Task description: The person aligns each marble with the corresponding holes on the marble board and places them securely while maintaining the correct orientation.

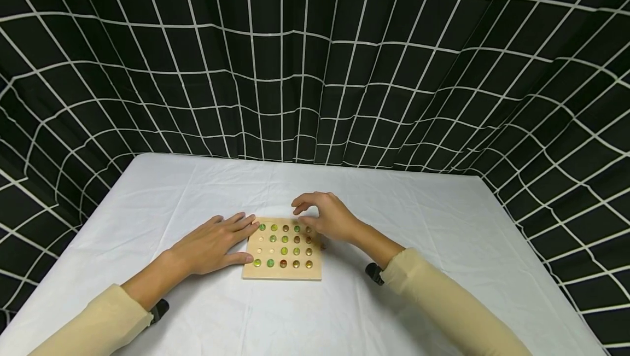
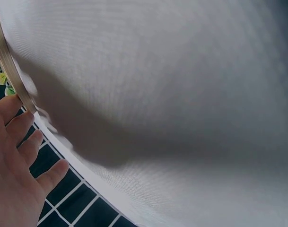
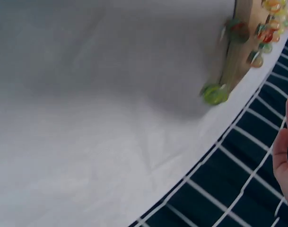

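Nearest the camera, beige sleeves [image 1: 438,298] lead to the right hand [image 1: 334,218], whose bent fingers stand apart from the thumb, nothing visible between, over the wooden board's [image 1: 290,272] far right corner; the left hand's [image 1: 209,244] extended fingers touch its left edge. A green marble [image 3: 214,94] and a dark marble [image 3: 239,31] lie just beside the board's right side on the white worktop [image 1: 418,208], much nearer the right hand.

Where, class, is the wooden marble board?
In the head view, the wooden marble board lies on the white tablecloth, low, just left of centre, the left hand on its left edge and the right hand by its far right corner.
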The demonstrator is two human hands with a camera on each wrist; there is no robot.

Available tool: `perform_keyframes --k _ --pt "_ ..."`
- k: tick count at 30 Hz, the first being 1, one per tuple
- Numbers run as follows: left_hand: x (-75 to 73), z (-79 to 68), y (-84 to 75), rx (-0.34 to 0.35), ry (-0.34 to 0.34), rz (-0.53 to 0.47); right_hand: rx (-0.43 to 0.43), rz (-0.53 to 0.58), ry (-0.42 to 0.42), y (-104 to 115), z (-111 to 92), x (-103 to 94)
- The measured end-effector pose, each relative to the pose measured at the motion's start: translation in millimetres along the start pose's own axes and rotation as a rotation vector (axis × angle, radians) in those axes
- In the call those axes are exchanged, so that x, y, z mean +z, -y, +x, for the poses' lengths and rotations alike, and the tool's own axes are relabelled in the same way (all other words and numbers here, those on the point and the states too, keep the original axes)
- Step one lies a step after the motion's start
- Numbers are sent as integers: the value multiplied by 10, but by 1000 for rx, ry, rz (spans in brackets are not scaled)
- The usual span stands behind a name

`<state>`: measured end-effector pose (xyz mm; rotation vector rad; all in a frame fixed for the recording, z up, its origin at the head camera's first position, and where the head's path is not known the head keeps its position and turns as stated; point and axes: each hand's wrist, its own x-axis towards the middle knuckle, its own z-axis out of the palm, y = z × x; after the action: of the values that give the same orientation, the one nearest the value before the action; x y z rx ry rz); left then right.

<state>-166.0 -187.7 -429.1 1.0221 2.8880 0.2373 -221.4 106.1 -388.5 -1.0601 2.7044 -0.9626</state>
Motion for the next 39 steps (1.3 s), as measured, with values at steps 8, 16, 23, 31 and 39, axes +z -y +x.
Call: perform_keyframes --k 8,16,23,31,39 --pt "10 -11 1 5 -9 4 40 21 -41 -234 -169 -79" --pt "10 -1 -3 5 -6 7 89 23 -52 -453 -358 -92" --pt "2 -5 -3 2 -11 5 90 35 -58 -539 -448 -103" --pt "-1 -7 -3 -1 -11 0 134 1 -12 -547 -451 -77" --pt "4 -10 -2 -3 -10 2 155 -29 -20 -549 -428 -33"
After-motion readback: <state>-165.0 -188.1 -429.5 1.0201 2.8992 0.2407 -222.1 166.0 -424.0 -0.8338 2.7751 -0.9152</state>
